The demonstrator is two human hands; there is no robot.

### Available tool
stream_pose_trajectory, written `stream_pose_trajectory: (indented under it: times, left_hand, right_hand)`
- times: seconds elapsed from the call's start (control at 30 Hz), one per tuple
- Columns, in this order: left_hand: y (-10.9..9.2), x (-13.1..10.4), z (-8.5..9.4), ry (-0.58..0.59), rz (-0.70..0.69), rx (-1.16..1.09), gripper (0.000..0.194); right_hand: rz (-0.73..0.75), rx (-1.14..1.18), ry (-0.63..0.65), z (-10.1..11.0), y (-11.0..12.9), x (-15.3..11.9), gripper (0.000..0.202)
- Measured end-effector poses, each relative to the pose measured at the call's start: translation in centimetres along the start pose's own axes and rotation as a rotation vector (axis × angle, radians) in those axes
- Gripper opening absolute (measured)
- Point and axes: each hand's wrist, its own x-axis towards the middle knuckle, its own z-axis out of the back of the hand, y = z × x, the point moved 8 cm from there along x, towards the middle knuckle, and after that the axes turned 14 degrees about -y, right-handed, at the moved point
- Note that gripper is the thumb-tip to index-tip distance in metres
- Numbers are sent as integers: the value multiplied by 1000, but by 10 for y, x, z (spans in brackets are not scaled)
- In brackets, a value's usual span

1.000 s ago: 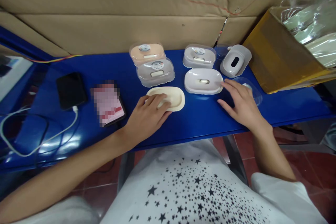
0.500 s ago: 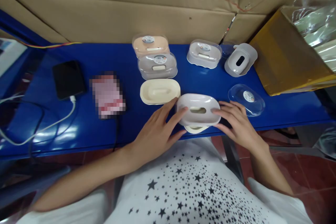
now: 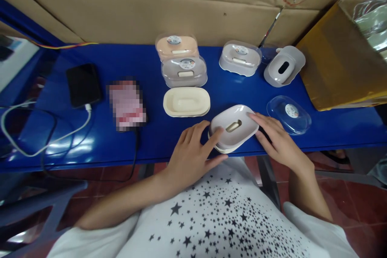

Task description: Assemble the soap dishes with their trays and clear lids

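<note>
A pale grey-lilac oval soap dish (image 3: 244,134) with a slot in its floor sits over a cream base (image 3: 230,149) near the table's front edge. Through the slot shows a cream raised piece. My left hand (image 3: 192,155) grips the dish's left end, index finger inside the rim and thumb low at the front. On the right end, my right hand (image 3: 279,141) holds the rim with fingers on top and thumb on the outer side. Behind my left hand lies a cream oval tray (image 3: 166,107). A clear lid (image 3: 279,119) with a round sticker rests beyond my right hand.
Lidded soap boxes in peach (image 3: 163,46) and grey (image 3: 169,76) stand at the back, with another grey one (image 3: 240,66) further right. Beside it is an uncovered grey holder (image 3: 273,74). A cardboard box (image 3: 326,60) borders the right. Leftward lie a black phone (image 3: 83,84) and cables.
The grey-lilac dish has turned, its right end swinging away from me, and its slot lines up with the cream piece below. Both hands have stayed on it. The view has shifted slightly.
</note>
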Motion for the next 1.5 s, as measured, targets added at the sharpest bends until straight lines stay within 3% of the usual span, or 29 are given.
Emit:
stream_pose_trajectory:
  times: [0.2,0.47,0.53,0.67,0.77,0.87,0.97,1.07,1.13,1.5]
  left_hand:
    - [-10,-2,-5,-104,-78,9,41]
    - [-11,-5,-7,-33,-136,-33,33]
    - [-8,-7,-7,-41,-105,-81,35]
    - [5,-10,-2,-77,7,-218,31]
    - [18,-12,-2,-13,144,-397,32]
    - [29,-15,-3,49,253,-580,57]
    - [37,-18,-4,62,305,-713,82]
    - [42,-23,-10,86,367,-785,92]
    - [43,-25,-13,110,403,-804,95]
    - [43,-18,-14,195,412,-812,92]
  right_hand:
    - [67,-10,-24,-1,4,2,70]
    - [153,-84,-51,3,14,-4,79]
    - [85,-164,-126,20,0,-8,81]
    - [-238,-421,-298,60,-53,-34,80]
    - [-321,-331,-338,69,-66,-51,73]
    - [-219,-99,-350,61,-45,-48,71]
    - [-39,100,-174,32,-5,-27,72]
    - [126,184,17,6,30,-6,77]
    - [200,194,56,-2,44,5,81]
    - [301,100,29,-8,57,8,88]
